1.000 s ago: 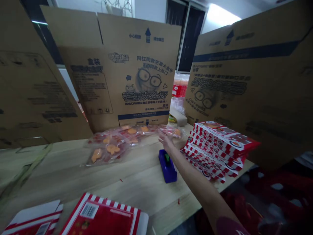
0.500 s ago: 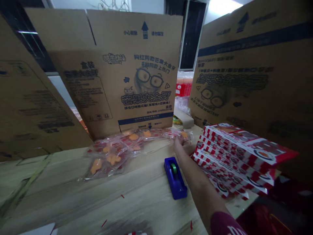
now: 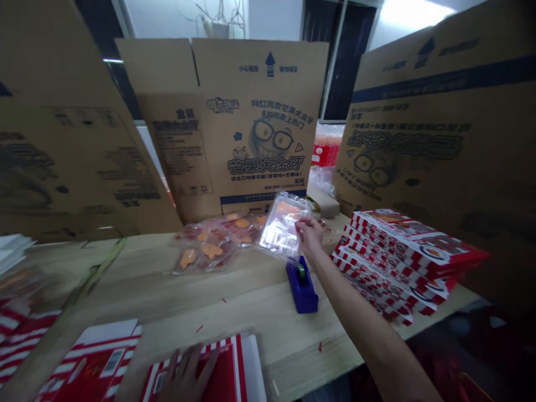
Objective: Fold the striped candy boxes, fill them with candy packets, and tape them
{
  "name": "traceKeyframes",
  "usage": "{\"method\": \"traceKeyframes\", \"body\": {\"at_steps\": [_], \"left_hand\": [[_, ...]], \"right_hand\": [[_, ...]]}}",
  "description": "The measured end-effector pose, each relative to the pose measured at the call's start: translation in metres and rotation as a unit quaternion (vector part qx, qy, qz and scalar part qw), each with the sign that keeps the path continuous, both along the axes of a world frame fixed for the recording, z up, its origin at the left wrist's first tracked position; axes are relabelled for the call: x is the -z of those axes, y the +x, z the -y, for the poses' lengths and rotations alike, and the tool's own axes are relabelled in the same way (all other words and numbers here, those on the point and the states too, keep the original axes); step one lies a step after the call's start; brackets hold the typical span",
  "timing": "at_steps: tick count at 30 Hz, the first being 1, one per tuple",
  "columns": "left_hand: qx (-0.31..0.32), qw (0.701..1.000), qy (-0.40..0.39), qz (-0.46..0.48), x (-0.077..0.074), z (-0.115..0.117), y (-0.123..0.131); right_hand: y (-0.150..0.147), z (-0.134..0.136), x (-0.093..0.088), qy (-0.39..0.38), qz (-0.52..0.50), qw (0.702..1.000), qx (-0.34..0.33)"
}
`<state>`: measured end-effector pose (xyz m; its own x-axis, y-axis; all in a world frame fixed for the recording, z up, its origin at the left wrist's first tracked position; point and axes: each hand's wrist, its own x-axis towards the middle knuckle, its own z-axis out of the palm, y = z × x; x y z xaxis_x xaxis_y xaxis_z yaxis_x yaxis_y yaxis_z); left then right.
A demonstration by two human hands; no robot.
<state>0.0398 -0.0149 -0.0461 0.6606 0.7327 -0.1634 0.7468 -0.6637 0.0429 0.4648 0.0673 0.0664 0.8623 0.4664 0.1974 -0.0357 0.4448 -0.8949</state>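
Note:
Out in front, my right hand pinches the edge of a clear plastic packet, held tilted above the table. Something orange shows at the packet's top. My left hand lies with spread fingers on a red-and-white striped flat box at the near edge; its wrist is out of view. Left of that is another striped box with a white flap. More clear packets with orange shapes lie in a heap beyond. Just below the held packet is a blue tape dispenser with green tape.
A stack of red-and-white boxes stands to the right of my forearm. Large cardboard cartons wall off the back and both sides. Striped material and white sheets lie at far left. Small red scraps dot the table.
My right hand has lifted a packet from the right end of the row and drawn it left and nearer. The view has shifted, bringing my left hand and the striped boxes into sight.

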Motion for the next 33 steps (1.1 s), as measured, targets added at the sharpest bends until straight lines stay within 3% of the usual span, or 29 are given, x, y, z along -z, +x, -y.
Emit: {"method": "traceKeyframes", "body": {"at_steps": [4, 6, 9, 12, 15, 17, 20, 24, 29, 33], "left_hand": [[-0.012, 1.000, 0.019, 0.001, -0.015, 0.028, -0.006], [-0.035, 0.999, 0.015, 0.023, -0.027, 0.043, -0.011], [-0.077, 0.995, 0.033, 0.055, -0.040, 0.061, -0.017], [-0.124, 0.988, 0.056, 0.070, -0.044, 0.073, -0.023], [-0.157, 0.983, 0.059, 0.079, -0.042, 0.080, -0.031], [-0.167, 0.981, 0.054, 0.078, -0.041, 0.083, -0.036], [-0.176, 0.981, 0.046, 0.065, -0.041, 0.086, -0.042], [-0.174, 0.983, 0.027, 0.054, -0.043, 0.088, -0.045], [-0.159, 0.985, 0.010, 0.062, -0.049, 0.093, -0.049], [-0.171, 0.983, 0.018, 0.066, -0.048, 0.097, -0.046]], "right_hand": [[-0.048, 0.054, -0.012, -0.039, 0.114, 0.986, -0.115], [-0.069, 0.081, -0.014, -0.074, 0.247, 0.954, -0.155], [-0.103, 0.115, -0.006, -0.104, 0.468, 0.863, -0.159], [-0.138, 0.141, 0.023, -0.092, 0.639, 0.744, -0.170], [-0.168, 0.163, 0.061, -0.080, 0.719, 0.649, -0.233], [-0.180, 0.175, 0.082, -0.097, 0.726, 0.619, -0.283], [-0.186, 0.185, 0.093, -0.149, 0.691, 0.603, -0.369], [-0.180, 0.168, 0.081, -0.197, 0.608, 0.610, -0.469], [-0.178, 0.106, 0.079, -0.269, 0.557, 0.673, -0.406], [-0.189, 0.070, 0.094, -0.288, 0.539, 0.667, -0.426]]}}
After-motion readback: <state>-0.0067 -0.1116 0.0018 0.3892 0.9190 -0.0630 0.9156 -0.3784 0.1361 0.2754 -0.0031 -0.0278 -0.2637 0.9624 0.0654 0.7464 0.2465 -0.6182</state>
